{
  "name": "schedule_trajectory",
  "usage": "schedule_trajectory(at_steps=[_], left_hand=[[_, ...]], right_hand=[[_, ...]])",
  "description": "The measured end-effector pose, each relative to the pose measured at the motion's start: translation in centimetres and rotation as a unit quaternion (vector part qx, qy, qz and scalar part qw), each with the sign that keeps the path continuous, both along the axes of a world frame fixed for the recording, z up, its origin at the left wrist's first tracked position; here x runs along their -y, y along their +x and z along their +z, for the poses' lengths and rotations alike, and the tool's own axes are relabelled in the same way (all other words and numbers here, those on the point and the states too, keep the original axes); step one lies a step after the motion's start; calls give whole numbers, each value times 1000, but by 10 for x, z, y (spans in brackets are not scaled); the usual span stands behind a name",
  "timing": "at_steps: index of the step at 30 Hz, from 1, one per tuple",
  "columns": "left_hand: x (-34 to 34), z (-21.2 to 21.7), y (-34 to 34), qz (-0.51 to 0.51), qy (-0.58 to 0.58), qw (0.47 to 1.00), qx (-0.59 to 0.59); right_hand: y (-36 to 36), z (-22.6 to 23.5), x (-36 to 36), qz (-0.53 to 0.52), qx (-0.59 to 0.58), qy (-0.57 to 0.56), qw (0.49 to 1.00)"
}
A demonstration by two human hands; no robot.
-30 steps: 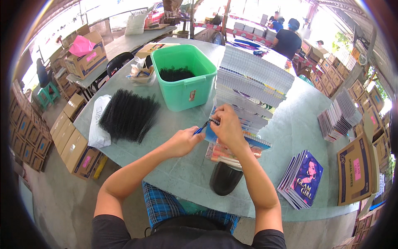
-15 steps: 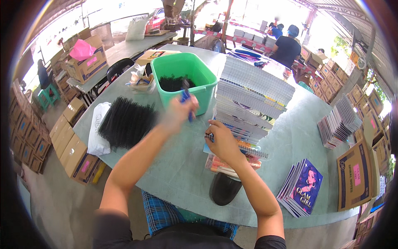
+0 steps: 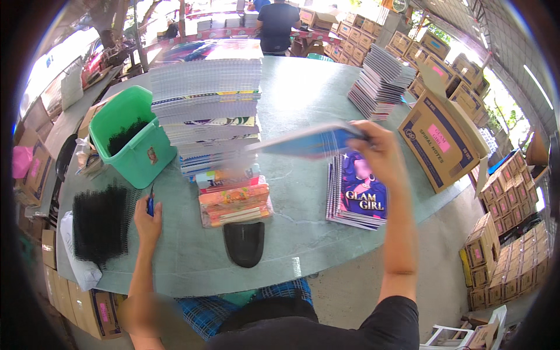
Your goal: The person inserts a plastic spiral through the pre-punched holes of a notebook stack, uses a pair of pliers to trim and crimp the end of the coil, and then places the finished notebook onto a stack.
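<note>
My left hand [image 3: 146, 226] rests low over the table, closed around blue-handled pliers [image 3: 150, 206] whose metal tip points away from me. Out to the right, my right hand [image 3: 376, 149] grips the end of a spiral notebook [image 3: 312, 143], blurred by motion and held nearly flat in the air. It is above a small pile of purple-covered spiral notebooks [image 3: 363, 195]. A tall stack of notebooks [image 3: 204, 108] stands in the middle, with orange plastic-wrapped packs [image 3: 236, 205] at its near side. Black plastic coils [image 3: 100, 224] lie left of my left hand.
A green bin [image 3: 153, 160] with black coils inside stands left of the stack. A black rounded object [image 3: 244, 245] sits near the table's front edge. At right are another notebook stack [image 3: 380, 81] and an open carton [image 3: 437, 140]. A person [image 3: 279, 28] is at the far side.
The view has turned right. My right hand has lifted a notebook from the stack's near side and swung it rightward. My left hand has lowered with the pliers, away from the bin's front.
</note>
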State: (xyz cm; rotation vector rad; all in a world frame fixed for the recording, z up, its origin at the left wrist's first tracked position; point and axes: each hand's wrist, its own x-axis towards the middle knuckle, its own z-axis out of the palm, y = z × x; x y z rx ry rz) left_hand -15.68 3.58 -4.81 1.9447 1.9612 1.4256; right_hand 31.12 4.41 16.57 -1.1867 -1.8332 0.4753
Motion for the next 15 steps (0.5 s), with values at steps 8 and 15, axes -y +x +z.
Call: schedule_trajectory(at_steps=[8, 15], left_hand=[[13, -50, 35, -44, 3, 990, -134], [20, -46, 32, -26, -21, 983, -181]], right_hand=[[198, -171, 45, -281, -135, -205, 928], [186, -173, 41, -234, -277, -202, 910]])
